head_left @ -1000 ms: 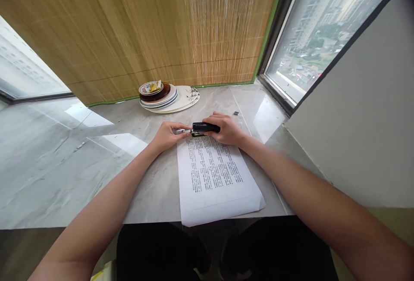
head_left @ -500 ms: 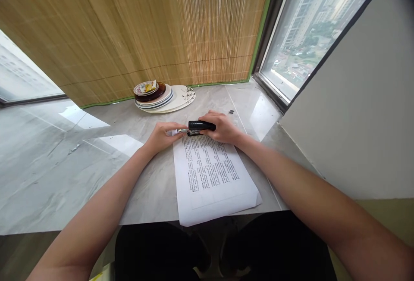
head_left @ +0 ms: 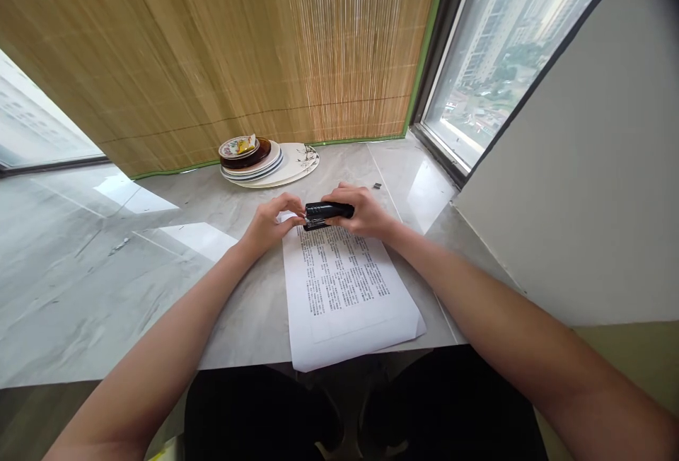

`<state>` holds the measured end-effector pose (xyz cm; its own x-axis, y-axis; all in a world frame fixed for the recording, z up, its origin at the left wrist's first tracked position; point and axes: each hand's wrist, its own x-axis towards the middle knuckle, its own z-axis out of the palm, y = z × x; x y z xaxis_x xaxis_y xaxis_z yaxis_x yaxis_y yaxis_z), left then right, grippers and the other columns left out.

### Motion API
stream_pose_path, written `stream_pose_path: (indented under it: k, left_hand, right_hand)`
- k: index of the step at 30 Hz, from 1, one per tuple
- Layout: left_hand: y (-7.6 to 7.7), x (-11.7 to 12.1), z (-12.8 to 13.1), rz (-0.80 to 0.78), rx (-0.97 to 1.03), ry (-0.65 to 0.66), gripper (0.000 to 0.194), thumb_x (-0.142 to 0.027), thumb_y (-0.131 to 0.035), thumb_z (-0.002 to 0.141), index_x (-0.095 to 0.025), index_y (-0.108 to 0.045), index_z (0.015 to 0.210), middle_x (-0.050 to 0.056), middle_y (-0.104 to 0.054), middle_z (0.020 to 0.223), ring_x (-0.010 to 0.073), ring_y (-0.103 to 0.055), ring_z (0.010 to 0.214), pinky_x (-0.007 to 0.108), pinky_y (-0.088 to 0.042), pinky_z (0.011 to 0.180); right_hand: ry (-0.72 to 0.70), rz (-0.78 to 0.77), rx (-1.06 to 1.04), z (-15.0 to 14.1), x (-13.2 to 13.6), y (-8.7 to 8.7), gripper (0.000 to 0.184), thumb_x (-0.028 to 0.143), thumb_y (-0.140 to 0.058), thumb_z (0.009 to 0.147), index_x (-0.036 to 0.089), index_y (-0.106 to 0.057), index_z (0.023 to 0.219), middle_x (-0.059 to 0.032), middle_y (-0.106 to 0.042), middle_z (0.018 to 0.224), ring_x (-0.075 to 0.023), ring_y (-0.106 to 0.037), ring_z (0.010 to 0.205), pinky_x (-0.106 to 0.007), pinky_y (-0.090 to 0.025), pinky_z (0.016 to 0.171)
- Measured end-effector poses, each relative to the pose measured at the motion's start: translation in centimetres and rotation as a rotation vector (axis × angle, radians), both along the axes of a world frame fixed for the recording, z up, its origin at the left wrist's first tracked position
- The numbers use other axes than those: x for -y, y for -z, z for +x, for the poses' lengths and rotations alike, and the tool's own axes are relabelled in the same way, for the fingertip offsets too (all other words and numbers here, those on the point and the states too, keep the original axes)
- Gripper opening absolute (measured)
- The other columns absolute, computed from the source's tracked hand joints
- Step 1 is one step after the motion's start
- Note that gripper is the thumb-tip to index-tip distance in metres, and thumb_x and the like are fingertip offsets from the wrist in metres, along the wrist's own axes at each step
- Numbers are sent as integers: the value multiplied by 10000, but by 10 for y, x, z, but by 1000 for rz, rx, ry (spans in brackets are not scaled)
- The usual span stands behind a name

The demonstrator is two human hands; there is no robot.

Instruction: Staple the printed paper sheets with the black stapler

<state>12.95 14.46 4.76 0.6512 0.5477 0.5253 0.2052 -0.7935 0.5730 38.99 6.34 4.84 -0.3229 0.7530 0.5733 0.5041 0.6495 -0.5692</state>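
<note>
Right hand (head_left: 363, 212) — clamped around black stapler (head_left: 325, 213); left hand (head_left: 273, 220) — fingertips pinching its left end. Stapler's long axis left-right, over printed paper (head_left: 344, 291).

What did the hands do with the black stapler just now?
The left hand slid right, pushing the silvery tray that stuck out back into the black stapler. The right hand kept gripping it. The printed paper and stacked plates stayed put.

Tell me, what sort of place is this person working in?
Probably a high-rise flat: a marble window ledge used as a desk, a bamboo blind, stacked plates, and tower blocks outside the window.
</note>
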Motion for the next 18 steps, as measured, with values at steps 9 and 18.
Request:
stream_pose_path:
  k: [9,18]
  left_hand:
    - [-8,9,11,180,42,-153,242,-392,-790,929,-221,-621,956,32,-700,925,189,-648,840,357,-559,817]
    - [-3,36,19,179,-585,209,547,-610,-596,1025,-332,-581,1495,112,-500,1643,367,-469,1504,579,-381,1230]
  right_hand:
    - [112,10,-80,1,5,-10,252,313,-771,875,226,-730,1108,-48,-748,988,-223,-643,932,-379,-499,859]
    - [338,-268,-44,84,-2,-17,328,424,-871,758,212,-770,987,-40,-748,926,-239,-664,891,-401,-499,856]
